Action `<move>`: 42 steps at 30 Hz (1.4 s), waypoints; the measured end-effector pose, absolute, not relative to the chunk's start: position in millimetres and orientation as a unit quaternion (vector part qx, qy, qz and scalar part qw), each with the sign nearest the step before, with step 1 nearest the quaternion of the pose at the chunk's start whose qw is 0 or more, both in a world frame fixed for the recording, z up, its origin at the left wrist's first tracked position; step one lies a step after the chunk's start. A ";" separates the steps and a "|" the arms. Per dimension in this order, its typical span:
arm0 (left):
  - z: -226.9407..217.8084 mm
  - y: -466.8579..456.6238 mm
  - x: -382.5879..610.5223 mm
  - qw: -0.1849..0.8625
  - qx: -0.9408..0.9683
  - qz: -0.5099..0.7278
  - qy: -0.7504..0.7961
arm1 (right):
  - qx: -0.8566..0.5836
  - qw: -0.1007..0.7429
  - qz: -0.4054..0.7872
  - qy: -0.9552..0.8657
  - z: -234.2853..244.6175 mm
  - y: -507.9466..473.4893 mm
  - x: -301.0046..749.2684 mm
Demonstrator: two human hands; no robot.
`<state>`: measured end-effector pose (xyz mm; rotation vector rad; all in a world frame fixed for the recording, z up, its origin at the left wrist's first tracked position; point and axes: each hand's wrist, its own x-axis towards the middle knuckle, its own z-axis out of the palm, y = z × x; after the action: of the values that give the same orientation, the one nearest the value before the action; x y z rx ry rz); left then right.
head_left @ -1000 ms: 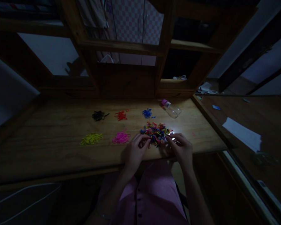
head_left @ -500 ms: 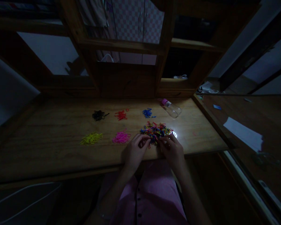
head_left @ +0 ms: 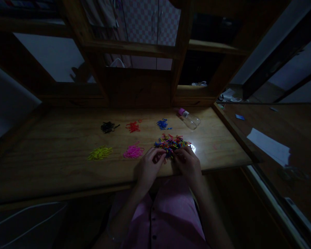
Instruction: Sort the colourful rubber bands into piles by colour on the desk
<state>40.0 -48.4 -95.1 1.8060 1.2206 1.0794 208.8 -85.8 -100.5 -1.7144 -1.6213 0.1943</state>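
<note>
A mixed heap of thin, colourful bands that look like rubber bands (head_left: 172, 141) lies on the wooden desk close in front of me. My left hand (head_left: 151, 163) is at the heap's near left edge, thumb and forefinger pinched together. At its near right side my right hand (head_left: 188, 162) also has its fingers pinched, touching the bands. What either pinch holds is too small and dark to make out. Left of the heap lie sorted piles: pink bands (head_left: 133, 151), yellow bands (head_left: 100, 152), black bands (head_left: 108, 127), red bands (head_left: 133, 127) and blue bands (head_left: 162, 124).
A clear bottle with a pink cap (head_left: 189, 119) lies on its side behind the heap. Wooden shelving (head_left: 140, 88) rises at the desk's back. On a brown surface to the right are a white paper (head_left: 269, 146) and a small blue card (head_left: 239, 117).
My right hand has shifted slightly left, closer to my left hand at the heap. My left hand keeps its pinch, and the sorted piles look the same.
</note>
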 end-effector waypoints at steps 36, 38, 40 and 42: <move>-92.3 -53.3 39.1 0.527 0.606 0.426 0.418 | -0.601 0.527 0.393 -0.454 -79.9 -87.7 189.2; -92.0 -53.9 38.8 0.525 0.609 0.427 0.413 | -0.590 0.513 0.394 -0.483 -79.3 -87.8 190.4; -92.0 -54.2 38.7 0.517 0.616 0.427 0.414 | -0.582 0.498 0.391 -0.510 -77.9 -88.4 191.7; -91.8 -54.1 38.8 0.503 0.632 0.420 0.414 | -0.579 0.487 0.394 -0.521 -76.7 -89.2 192.8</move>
<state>38.8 -54.1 -91.8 1.5264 0.9992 1.0154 192.8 -89.2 -76.7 -1.4085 -1.2682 0.9581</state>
